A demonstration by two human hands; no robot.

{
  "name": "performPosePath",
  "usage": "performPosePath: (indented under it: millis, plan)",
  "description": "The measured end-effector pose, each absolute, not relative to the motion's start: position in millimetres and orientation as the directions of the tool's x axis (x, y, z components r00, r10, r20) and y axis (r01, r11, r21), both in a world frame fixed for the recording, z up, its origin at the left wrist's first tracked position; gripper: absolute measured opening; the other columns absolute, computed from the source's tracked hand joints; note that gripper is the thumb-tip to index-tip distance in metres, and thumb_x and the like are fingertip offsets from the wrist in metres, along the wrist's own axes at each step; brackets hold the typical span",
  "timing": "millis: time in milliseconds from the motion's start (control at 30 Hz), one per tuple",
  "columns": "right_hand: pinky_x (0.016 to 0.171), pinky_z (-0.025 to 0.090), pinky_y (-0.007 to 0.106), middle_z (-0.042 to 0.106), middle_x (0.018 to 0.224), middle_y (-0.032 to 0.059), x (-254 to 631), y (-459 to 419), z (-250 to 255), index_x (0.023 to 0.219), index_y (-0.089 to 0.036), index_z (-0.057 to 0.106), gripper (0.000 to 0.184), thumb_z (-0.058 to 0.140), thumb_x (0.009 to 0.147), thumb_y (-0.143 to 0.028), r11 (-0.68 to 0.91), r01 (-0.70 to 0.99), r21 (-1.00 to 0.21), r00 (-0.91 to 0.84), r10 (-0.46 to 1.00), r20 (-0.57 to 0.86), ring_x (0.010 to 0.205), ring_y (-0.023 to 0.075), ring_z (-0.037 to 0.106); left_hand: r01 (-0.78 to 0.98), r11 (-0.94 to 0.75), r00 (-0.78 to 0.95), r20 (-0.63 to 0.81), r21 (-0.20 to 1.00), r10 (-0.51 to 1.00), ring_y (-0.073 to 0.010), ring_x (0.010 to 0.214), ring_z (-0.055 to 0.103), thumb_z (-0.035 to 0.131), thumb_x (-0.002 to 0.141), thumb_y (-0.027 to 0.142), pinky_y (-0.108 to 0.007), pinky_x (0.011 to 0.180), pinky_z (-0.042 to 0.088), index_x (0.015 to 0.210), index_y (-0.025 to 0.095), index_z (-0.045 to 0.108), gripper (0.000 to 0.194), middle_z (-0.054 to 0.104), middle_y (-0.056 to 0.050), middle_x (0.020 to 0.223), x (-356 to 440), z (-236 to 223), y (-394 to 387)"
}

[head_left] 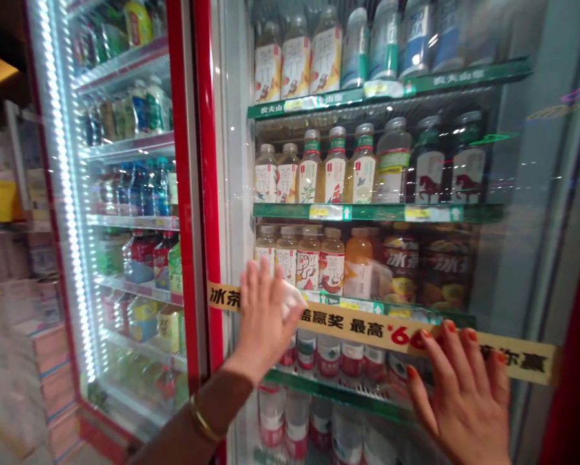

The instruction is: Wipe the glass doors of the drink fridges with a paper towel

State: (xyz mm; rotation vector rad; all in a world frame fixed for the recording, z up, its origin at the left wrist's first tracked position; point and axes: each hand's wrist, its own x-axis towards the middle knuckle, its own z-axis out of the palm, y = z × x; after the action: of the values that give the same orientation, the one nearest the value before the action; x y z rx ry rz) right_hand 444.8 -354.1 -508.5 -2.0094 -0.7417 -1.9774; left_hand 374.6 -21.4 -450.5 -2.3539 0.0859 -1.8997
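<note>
at a red-framed drinks cooler [196,194], two bare hands rest on the glass door [507,161]

green shelves [377,212] of bottled drinks [336,174] stand behind the glass, and a yellow printed strip [382,329] crosses the door. the left hand [263,320], a gold bangle [203,418] at its wrist, holds a white cloth [292,300] against the glass under straight fingers [258,284]. the right hand [459,400] lies flat and empty, its fingers [445,352] spread across the strip's lower edge.

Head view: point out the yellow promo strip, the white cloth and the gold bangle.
yellow promo strip [367,328]: head view, on its printed middle across the glass door
white cloth [292,300]: head view, on its exposed corner
gold bangle [203,418]: head view, on the band's visible curve
</note>
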Motion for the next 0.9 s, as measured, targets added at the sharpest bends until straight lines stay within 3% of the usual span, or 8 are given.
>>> performPosePath:
  millis: [133,200,367,433,600,667,833,900]
  plan:
    - [0.143,0.014,0.053,0.032,0.180,0.0003,449.4,-378.2,-519.0,0.175,-0.028,0.031,0.077,0.054,0.101,-0.028,-0.826,0.493,0.273,-0.035,0.295,0.955,0.171,0.0234,0.023,-0.099,-0.765,0.251,0.728,-0.637,-0.638,-0.0203,0.175,0.006,0.052,0.106,0.057,-0.041,0.146,0.003,0.170,0.034,0.040,0.069,0.016,0.009,0.186,364.6,-497.9,-31.6]
    - [0.143,0.014,0.051,0.032,0.179,-0.0018,453.5,-388.2,-525.8,0.174,-0.031,0.032,0.079,0.056,0.099,-0.026,-0.830,0.474,0.293,-0.061,0.301,0.952,0.171,0.0223,0.023,-0.050,-0.817,0.266,0.781,-0.575,-0.566,-0.0210,0.175,0.006,0.056,0.106,0.054,-0.042,0.146,0.004,0.171,0.033,0.037,0.071,0.016,0.006,0.186,361.0,-491.7,-2.2]
    - [0.143,0.013,0.049,0.031,0.180,0.0000,452.5,-394.5,-532.9,0.174,-0.028,0.033,0.078,0.058,0.100,-0.026,-0.832,0.465,0.303,-0.083,0.299,0.950,0.171,0.0234,0.023,0.036,-0.998,0.217,0.975,-0.046,-0.037,-0.0335,0.174,-0.010,0.052,0.109,0.044,-0.070,0.141,0.008,0.177,0.027,-0.003,0.089,-0.009,-0.010,0.186,368.4,-422.2,16.2]
    - [0.143,0.012,0.049,0.030,0.181,-0.0004,450.4,-393.9,-534.4,0.174,-0.028,0.034,0.075,0.057,0.103,-0.028,-0.827,0.487,0.281,-0.065,0.287,0.956,0.171,0.0241,0.023,0.007,-0.993,0.249,0.962,-0.121,-0.115,-0.0330,0.174,-0.011,0.051,0.109,0.043,-0.069,0.141,0.009,0.178,0.026,-0.001,0.088,-0.006,-0.007,0.187,372.8,-429.9,-13.0]
    - [0.143,0.012,0.049,0.032,0.180,-0.0071,449.5,-389.3,-537.5,0.173,-0.036,0.035,0.069,0.056,0.107,-0.042,-0.800,0.577,0.162,0.012,0.208,0.978,0.170,0.0254,0.027,-0.183,-0.724,0.317,0.658,-0.665,-0.684,-0.0127,0.174,0.002,0.053,0.105,0.062,-0.034,0.143,0.008,0.172,0.041,0.030,0.074,0.024,0.019,0.183,355.9,-488.9,-26.0]
    - [0.143,0.011,0.046,0.030,0.181,-0.0091,449.3,-385.6,-534.5,0.173,-0.037,0.033,0.068,0.054,0.108,-0.043,-0.784,0.590,0.190,-0.008,0.230,0.973,0.171,0.0224,0.025,-0.128,-0.778,0.296,0.725,-0.615,-0.622,-0.0166,0.175,0.001,0.056,0.105,0.059,-0.038,0.144,0.004,0.175,0.036,0.023,0.081,0.012,0.011,0.186,350.1,-474.2,12.5]
    - [0.143,0.012,0.047,0.032,0.179,-0.0090,446.3,-384.0,-534.8,0.172,-0.039,0.035,0.068,0.056,0.107,-0.043,-0.789,0.593,0.164,-0.003,0.201,0.979,0.170,0.0231,0.028,0.054,-0.993,0.250,0.965,-0.101,-0.084,-0.0375,0.173,-0.013,0.049,0.109,0.047,-0.075,0.138,0.004,0.177,0.026,-0.006,0.090,-0.013,-0.013,0.186,356.0,-419.8,39.1]
    - [0.143,0.015,0.049,0.037,0.177,-0.0092,447.7,-387.4,-542.9,0.170,-0.041,0.039,0.066,0.057,0.106,-0.045,-0.795,0.600,0.091,0.036,0.141,0.989,0.168,0.0261,0.033,0.003,-0.970,0.247,0.940,-0.244,-0.236,-0.0373,0.173,-0.013,0.058,0.104,0.057,-0.068,0.141,0.003,0.178,0.022,0.001,0.100,-0.013,-0.013,0.186,356.6,-442.0,11.9]
